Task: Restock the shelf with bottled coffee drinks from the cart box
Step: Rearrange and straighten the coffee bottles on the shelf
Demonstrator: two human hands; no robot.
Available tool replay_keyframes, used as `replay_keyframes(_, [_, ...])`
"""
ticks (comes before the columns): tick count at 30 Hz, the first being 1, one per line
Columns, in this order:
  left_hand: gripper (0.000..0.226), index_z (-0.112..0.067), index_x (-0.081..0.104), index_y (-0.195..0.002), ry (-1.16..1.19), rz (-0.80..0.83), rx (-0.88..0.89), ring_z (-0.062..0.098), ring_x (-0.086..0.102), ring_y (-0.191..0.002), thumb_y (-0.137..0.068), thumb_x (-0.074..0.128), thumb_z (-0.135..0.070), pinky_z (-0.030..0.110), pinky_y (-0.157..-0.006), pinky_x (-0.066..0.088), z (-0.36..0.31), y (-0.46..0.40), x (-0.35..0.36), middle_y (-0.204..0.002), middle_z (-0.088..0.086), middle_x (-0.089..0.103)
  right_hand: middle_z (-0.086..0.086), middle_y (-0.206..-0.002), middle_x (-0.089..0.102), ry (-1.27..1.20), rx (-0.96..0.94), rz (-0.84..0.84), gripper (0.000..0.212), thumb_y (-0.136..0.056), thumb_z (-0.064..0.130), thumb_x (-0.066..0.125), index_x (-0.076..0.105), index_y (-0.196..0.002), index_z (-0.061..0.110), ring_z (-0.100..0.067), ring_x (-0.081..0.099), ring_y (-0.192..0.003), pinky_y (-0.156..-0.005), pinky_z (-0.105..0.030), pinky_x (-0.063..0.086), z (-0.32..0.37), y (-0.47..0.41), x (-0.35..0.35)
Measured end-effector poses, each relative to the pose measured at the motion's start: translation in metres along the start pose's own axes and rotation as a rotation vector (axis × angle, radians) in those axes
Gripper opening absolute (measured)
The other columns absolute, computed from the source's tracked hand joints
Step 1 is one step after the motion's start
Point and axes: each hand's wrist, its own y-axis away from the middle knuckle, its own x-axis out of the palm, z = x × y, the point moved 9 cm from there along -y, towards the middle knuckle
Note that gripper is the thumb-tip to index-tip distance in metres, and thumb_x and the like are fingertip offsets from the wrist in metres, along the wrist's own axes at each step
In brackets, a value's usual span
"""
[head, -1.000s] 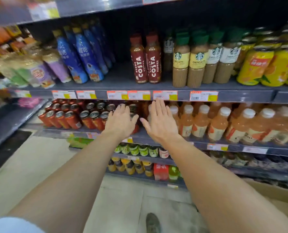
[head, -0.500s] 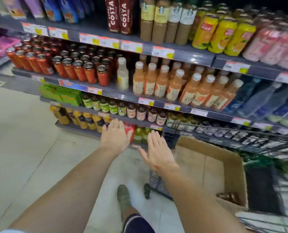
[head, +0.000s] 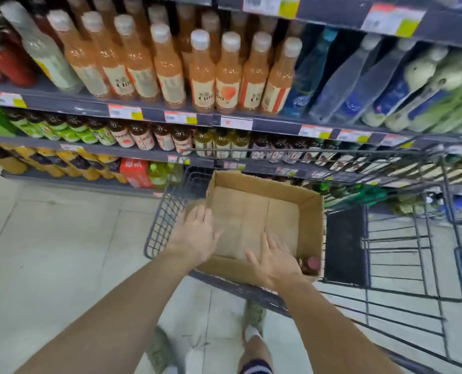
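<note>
Motion blur leaves the orange bottles' [head: 202,74] labels and price tags [head: 125,112] unreadable.

Cardboard box [head: 309,211]: plain brown, its floor marked by pale fold lines. Bottle [head: 312,263] in the box's near right corner: dark body, dull pink cap. Cart [head: 165,220]: dark grey wire grid. Shelf [head: 89,105]: dark grey edge carrying white, orange and yellow price tags. Juice bottles [head: 201,76]: peach-orange liquid, white caps, cream labels with red marks. Floor [head: 48,238]: pale grey-white tiles. Carton [head: 135,172] on the bottom shelf: red.
</note>
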Motion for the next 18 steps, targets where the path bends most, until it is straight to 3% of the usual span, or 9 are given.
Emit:
replay_keyframes(5, [0.059,-0.008,0.027,-0.148,0.079,0.19,0.024,0.029,0.022,-0.143,-0.102,0.027,-0.045,0.043,-0.116,0.02,-0.112,-0.061,0.054,-0.159,0.007,0.02,-0.013,-0.162,0.012,-0.063,0.078,0.09,0.074,-0.1,0.057,0.018,0.013,-0.153,0.006,-0.026,0.014,-0.149,-0.122,-0.041,0.013,-0.108,-0.043,0.044])
replay_keyframes(8, [0.054,-0.005,0.047,-0.137,0.088,0.259,0.059,0.026,0.034,-0.138,-0.103,0.027,-0.042,0.038,-0.11,0.028,-0.159,-0.09,0.075,-0.157,0.007,0.027,-0.013,-0.158,0.02,-0.017,0.087,0.091,0.066,-0.099,0.045,0.04,0.019,-0.149,0.008,-0.029,0.019,-0.146,-0.12,-0.042,0.018,-0.153,-0.07,0.058])
replay_keyframes(10, [0.055,-0.004,0.044,-0.14,0.092,0.274,0.087,0.025,0.032,-0.139,-0.103,0.027,-0.042,0.037,-0.113,0.026,-0.179,-0.105,0.092,-0.159,0.002,0.021,-0.014,-0.159,0.017,0.015,0.11,0.127,0.068,-0.098,0.029,0.049,0.014,-0.151,0.007,-0.03,0.015,-0.147,-0.121,-0.042,0.015,-0.177,-0.079,0.065])
replay_keyframes(12, [0.056,-0.006,0.034,-0.146,0.105,0.289,0.1,0.024,0.027,-0.141,-0.102,0.029,-0.04,0.038,-0.116,0.023,-0.19,-0.118,0.113,-0.159,0.0,0.018,-0.013,-0.154,0.026,0.038,0.139,0.171,0.065,-0.096,0.017,0.051,0.018,-0.15,0.007,-0.029,0.023,-0.144,-0.118,-0.04,0.022,-0.197,-0.083,0.073])
replay_keyframes(14, [0.058,-0.007,0.025,-0.15,0.102,0.313,0.109,0.023,0.022,-0.143,-0.101,0.032,-0.038,0.039,-0.118,0.02,-0.197,-0.126,0.133,-0.159,0.004,0.02,-0.01,-0.148,0.035,0.034,0.157,0.214,0.055,-0.096,0.012,0.048,0.027,-0.146,0.009,-0.027,0.032,-0.139,-0.113,-0.037,0.03,-0.208,-0.084,0.081])
replay_keyframes(18, [0.059,-0.001,0.03,-0.147,0.088,0.341,0.117,0.019,0.014,-0.147,-0.101,0.034,-0.038,0.038,-0.12,0.016,-0.205,-0.13,0.151,-0.16,0.006,0.018,-0.008,-0.138,0.048,0.015,0.156,0.175,0.044,-0.096,0.01,0.048,0.039,-0.139,0.013,-0.024,0.044,-0.13,-0.106,-0.035,0.04,-0.214,-0.089,0.084])
